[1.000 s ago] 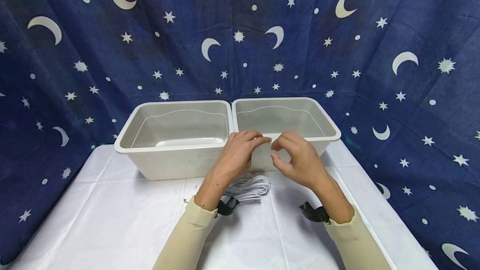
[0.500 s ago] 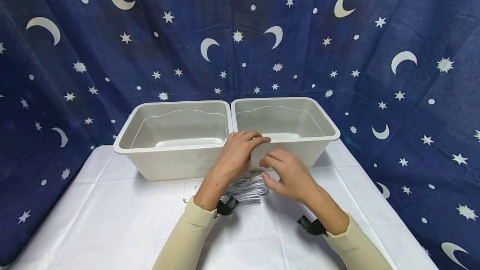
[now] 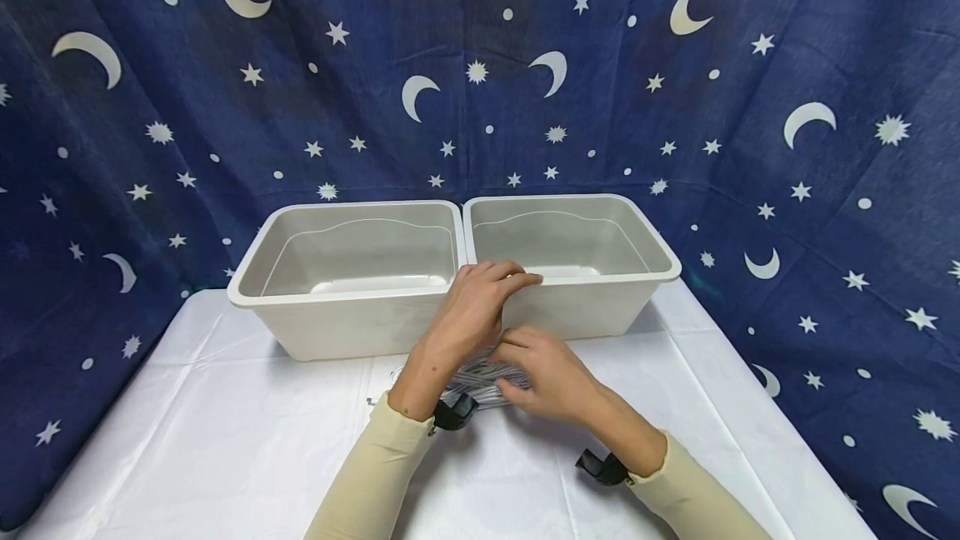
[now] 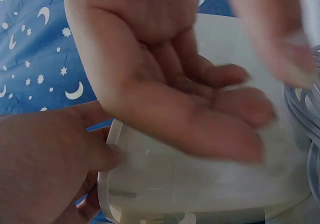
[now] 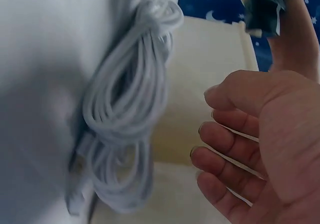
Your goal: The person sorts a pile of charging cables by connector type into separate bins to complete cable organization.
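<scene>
My left hand grips the front rim of the right grey-white plastic bin near its left corner. In the left wrist view its thumb lies against the bin's outer wall, fingers over the rim. A coiled bundle of white cable lies on the table before the bins, partly hidden by my left forearm and right hand. My right hand is right at the bundle's right end. In the right wrist view, that hand's fingers are loosely curled, with nothing between them, apart from the cable.
A matching left bin stands against the right one. Both stand on a white cloth-covered table. A blue curtain with moons and stars hangs behind. A small cable end sticks out left of my left wrist.
My right hand has come down and to the left, from in front of the right bin's rim to the cable bundle. My left hand has stayed on the rim.
</scene>
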Demonstrator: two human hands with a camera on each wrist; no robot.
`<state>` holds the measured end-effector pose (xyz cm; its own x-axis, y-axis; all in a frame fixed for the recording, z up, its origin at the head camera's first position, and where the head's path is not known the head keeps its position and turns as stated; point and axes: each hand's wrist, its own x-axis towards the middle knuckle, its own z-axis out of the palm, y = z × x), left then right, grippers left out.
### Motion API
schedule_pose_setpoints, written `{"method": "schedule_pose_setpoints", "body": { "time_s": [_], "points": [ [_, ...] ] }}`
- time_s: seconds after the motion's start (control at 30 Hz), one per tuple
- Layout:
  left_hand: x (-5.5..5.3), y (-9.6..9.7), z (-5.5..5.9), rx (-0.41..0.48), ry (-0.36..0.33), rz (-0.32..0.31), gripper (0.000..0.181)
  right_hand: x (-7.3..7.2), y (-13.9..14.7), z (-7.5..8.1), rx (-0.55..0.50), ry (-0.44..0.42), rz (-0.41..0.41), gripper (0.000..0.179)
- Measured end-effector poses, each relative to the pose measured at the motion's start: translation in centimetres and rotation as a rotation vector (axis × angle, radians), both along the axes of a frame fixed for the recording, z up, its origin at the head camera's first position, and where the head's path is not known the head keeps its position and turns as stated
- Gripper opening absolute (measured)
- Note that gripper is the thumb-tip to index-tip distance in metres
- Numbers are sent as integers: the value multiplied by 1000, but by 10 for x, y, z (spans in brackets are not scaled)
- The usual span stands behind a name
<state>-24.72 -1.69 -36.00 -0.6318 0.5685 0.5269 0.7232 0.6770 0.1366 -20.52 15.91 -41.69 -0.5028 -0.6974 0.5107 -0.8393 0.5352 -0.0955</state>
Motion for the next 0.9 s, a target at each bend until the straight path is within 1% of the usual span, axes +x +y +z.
{"method": "schedule_pose_setpoints", "body": {
  "time_s": [0.07,0.23,0.33,0.47,0.6,0.77,0.9],
  "points": [
    [0,0,0,2,-6,-1,74,0,-4,-5,7,-19,11,24],
    [1,0,0,22,-13,-5,72,0,-14,-14,39,-37,41,29],
    [1,0,1,29,-16,-6,70,-1,-21,-18,55,-58,59,27],
    [1,0,1,30,-20,-6,68,-2,-30,-22,83,-112,60,30],
    [1,0,2,33,-24,-11,69,-2,-37,-24,100,-141,66,35],
    [0,0,2,38,-22,-22,70,-1,-44,-30,112,-102,76,34],
    [-1,0,1,42,-14,-25,70,-1,-50,-32,93,-30,82,37]
  ]
}}
